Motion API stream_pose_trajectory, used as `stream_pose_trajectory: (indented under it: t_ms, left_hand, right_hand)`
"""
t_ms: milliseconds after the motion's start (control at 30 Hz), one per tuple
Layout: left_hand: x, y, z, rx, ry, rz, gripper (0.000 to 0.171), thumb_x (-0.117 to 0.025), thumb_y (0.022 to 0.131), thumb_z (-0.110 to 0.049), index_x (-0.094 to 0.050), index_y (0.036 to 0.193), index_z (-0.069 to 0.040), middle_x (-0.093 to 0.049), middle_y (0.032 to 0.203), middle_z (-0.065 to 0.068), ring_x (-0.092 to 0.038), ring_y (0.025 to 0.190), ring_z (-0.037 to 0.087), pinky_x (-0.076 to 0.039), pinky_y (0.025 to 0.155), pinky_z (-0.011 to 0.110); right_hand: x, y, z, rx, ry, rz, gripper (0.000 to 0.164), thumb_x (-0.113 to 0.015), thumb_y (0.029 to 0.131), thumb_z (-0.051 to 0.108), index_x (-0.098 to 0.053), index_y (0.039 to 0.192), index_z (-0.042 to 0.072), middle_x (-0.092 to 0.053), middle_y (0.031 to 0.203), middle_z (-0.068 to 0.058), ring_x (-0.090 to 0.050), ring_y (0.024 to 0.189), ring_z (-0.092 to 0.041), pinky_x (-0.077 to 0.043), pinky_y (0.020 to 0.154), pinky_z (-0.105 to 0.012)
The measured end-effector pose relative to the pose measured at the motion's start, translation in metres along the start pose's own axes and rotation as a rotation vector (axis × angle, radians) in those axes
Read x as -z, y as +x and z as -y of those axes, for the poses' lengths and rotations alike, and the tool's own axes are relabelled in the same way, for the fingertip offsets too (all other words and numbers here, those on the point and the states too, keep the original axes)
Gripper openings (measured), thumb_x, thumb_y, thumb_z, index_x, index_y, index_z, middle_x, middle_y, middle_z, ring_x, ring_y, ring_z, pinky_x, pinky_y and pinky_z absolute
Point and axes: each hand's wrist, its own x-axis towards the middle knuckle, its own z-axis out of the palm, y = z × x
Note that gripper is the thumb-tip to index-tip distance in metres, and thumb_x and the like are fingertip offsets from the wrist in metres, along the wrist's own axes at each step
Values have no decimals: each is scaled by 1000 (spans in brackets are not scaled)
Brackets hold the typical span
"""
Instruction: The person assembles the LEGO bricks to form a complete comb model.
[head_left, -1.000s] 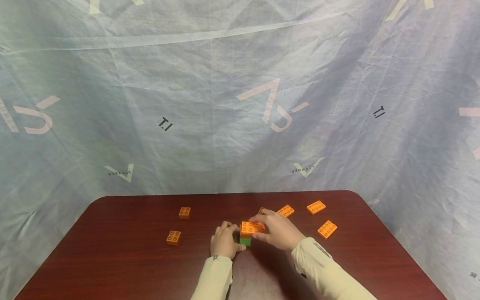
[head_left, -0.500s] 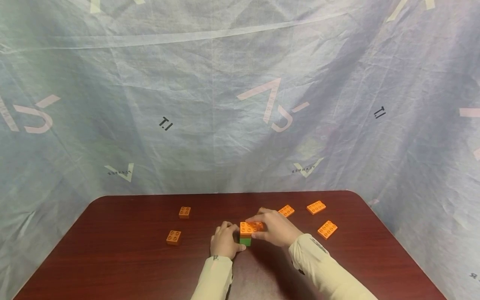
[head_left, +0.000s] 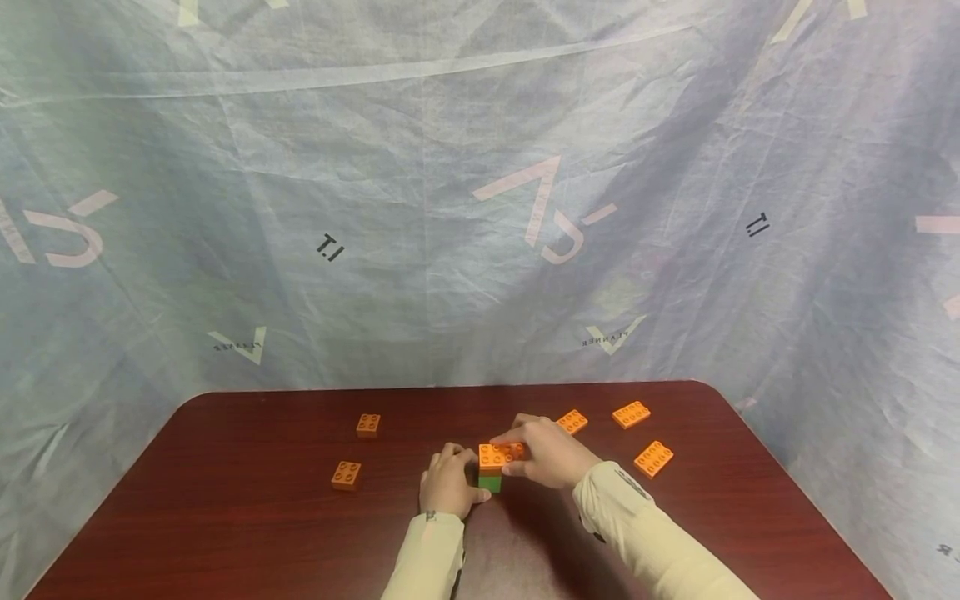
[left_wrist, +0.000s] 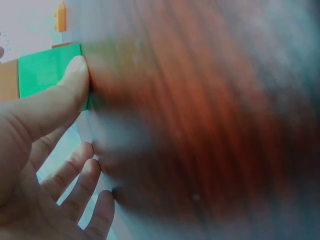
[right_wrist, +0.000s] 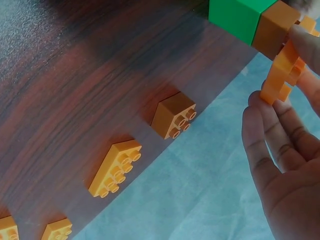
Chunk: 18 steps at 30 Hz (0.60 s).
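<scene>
A green brick [head_left: 490, 483] stands on the table, with a brown-orange brick [right_wrist: 274, 29] on top of it. My left hand [head_left: 448, 485] grips the green brick at its base, thumb on the near side. In the left wrist view that thumb [left_wrist: 72, 82] presses its face, and the other fingers spread below. Over the stack is a flat orange eight-stud brick [head_left: 492, 455], overhanging to the right. My right hand [head_left: 553, 452] pinches its overhanging end between thumb and fingers. In the right wrist view it lies against the brown-orange brick; whether the studs are fully joined I cannot tell.
Two brown-orange four-stud bricks, one nearer [head_left: 347, 475] and one farther [head_left: 368, 425], lie left on the dark red table [head_left: 225, 517]. Flat orange bricks [head_left: 632, 414] lie to the right. Another brown-orange brick [right_wrist: 175, 115] is behind my right hand. A grey cloth [head_left: 420, 250] hangs behind.
My right hand has shifted slightly left with the flat orange brick, bringing it squarely over the stack's left edge. My left hand stays on the green brick.
</scene>
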Motion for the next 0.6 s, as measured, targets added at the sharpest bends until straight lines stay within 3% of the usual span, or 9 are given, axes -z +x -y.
stream_pose_trajectory:
  t_ms: [333,600]
  left_hand:
    - [2,-1,-1,7,3,2,44,-96,68,-17,-73,104,-8,-63,116,14,-58,103,35,-49,86,57]
    - [1,0,0,2,-8,6,43,-96,67,-17,-74,103,-9,-62,116,14,-57,104,35,-48,86,56]
  right_hand:
    - [1,2,-1,-8,5,32,39,-83,86,15,-75,124,8,-68,97,-2,-59,80,-16,-52,72,-32]
    - [1,2,5,-60,-41,43,39,-84,85,16,-75,123,10,-63,95,-2,-54,76,-15,-50,70,-34]
